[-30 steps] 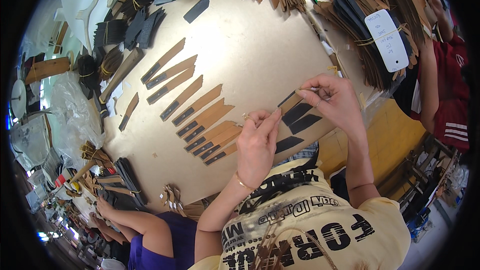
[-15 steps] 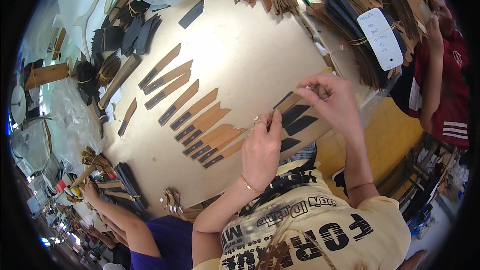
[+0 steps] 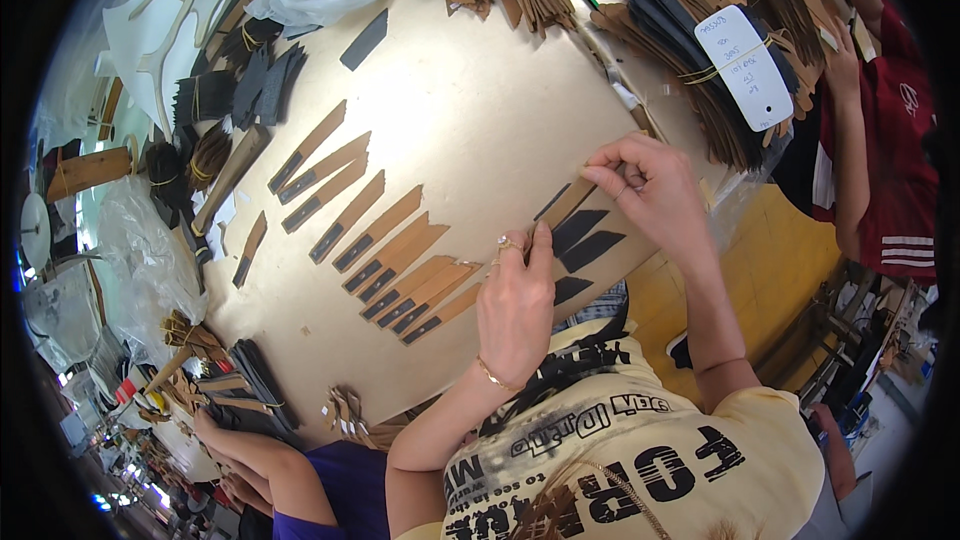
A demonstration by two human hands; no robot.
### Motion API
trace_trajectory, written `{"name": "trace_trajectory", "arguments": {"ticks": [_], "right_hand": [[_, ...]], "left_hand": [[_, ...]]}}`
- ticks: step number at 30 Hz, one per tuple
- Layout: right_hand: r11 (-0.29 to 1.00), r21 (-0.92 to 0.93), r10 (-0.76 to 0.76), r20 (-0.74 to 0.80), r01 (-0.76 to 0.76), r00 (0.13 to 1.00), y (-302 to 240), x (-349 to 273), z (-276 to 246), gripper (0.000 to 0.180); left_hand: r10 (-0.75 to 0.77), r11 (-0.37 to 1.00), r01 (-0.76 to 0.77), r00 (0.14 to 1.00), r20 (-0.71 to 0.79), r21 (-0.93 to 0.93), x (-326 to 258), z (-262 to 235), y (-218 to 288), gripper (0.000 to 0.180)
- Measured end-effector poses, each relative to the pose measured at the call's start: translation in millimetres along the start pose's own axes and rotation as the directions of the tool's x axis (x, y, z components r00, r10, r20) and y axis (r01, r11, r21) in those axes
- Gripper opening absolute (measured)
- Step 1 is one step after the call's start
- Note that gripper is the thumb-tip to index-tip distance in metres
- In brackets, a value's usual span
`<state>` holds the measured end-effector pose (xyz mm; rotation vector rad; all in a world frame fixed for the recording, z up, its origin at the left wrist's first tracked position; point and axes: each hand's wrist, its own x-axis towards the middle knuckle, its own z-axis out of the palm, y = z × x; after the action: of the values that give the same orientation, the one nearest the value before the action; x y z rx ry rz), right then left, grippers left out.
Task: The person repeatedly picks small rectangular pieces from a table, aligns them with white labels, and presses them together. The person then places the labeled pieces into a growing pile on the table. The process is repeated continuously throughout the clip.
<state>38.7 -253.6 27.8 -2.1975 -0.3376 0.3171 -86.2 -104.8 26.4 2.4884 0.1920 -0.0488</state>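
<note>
Near the table's front edge, my left hand (image 3: 515,295) pinches the lower end of a brown leather-like strip (image 3: 564,204) between thumb and forefinger. My right hand (image 3: 650,185) is closed on the strip's upper end, so it stretches between both hands. Along its far side shows a thin dark edge. Just right of the strip lie several black pieces (image 3: 592,250), one partly behind my left hand. To the left, several brown strips with black ends (image 3: 352,252) are fanned in a slanting row, some overlapping. A single shorter strip (image 3: 250,248) lies apart from them.
Bundles of brown and black strips with a white tag (image 3: 745,65) stand at the back right. A lone black piece (image 3: 364,40) lies toward the back. Dark bundles and a wooden-handled hammer (image 3: 232,175) are at left. Co-workers' arms (image 3: 265,470) show at both sides.
The view has shifted slightly. Both hands keep hold of the brown strip in almost the same place, and the laid-out strips appear unmoved.
</note>
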Motion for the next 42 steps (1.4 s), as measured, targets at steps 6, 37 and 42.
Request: {"name": "trace_trajectory", "arguments": {"ticks": [6, 37, 42], "right_hand": [[0.998, -0.025, -0.052, -0.024, 0.052, 0.998, 4.4, -2.8, 5.5, 0.015], [0.821, 0.570, -0.021, 0.029, 0.000, 0.999, -58.3, 18.9, 39.2, 0.083], [0.837, 0.520, -0.292, 0.157, 0.172, 0.944, -56.7, 2.2, 63.7, 0.124]], "left_hand": [[-0.003, 1.000, 0.003, 1.000, 0.021, 0.007, 0.1, -1.1, 0.8, 0.037], [-0.141, 0.812, 0.052, 0.984, -0.109, -0.581, 24.7, -58.4, -17.2, 0.028], [-0.187, 0.130, 0.286, 0.947, 0.260, -0.949, 11.4, -52.4, -12.5, 0.025]]}}
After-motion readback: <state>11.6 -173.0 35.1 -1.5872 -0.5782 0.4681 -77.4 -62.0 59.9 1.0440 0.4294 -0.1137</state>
